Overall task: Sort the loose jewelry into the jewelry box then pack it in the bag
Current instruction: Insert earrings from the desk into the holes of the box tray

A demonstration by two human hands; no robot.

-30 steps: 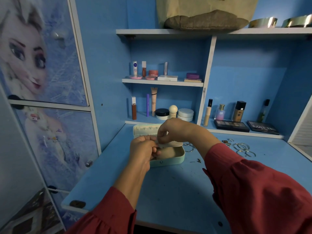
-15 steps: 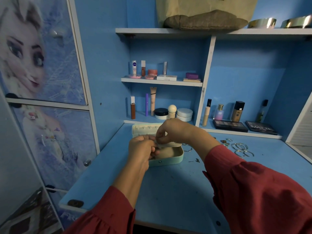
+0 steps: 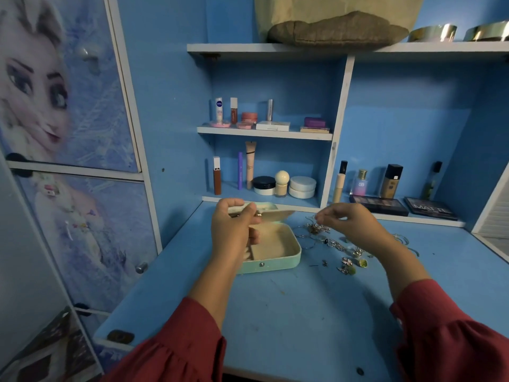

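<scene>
Right hand has left the jewelry box for the loose jewelry beside it, fingers pinching a piece; left hand pinches a ring over the box.

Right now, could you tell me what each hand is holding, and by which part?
The left hand pinches a small ring-like piece between thumb and fingers above the jewelry box. The right hand seems to pinch something thin over the loose jewelry; what part cannot be told.
</scene>
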